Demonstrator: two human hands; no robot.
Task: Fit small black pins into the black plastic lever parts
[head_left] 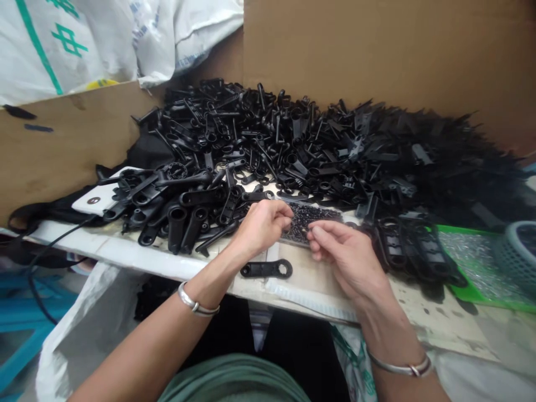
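Observation:
Over the near edge of a shallow clear tray [295, 242] of small dark pieces [312, 216], both hands are close together. My left hand [264, 224] is closed, its thumb and fingers pinched at the tray's left side; whatever is in them is hidden. My right hand [345, 251] also makes a pinch, at the tray's right front, with a tiny dark thing at its fingertips, too small to name. Below my left hand a flat black plastic arm with a toothed ring end [267, 269] lies by the table's front edge, touched by neither hand.
A large heap of black plastic parts [251, 128] fills the table's back against cardboard walls [389, 50]. To the right, a green tray [464, 293] holds small shiny pieces beside a grey basket [519, 251]. A white device [94, 200] with a cable lies left.

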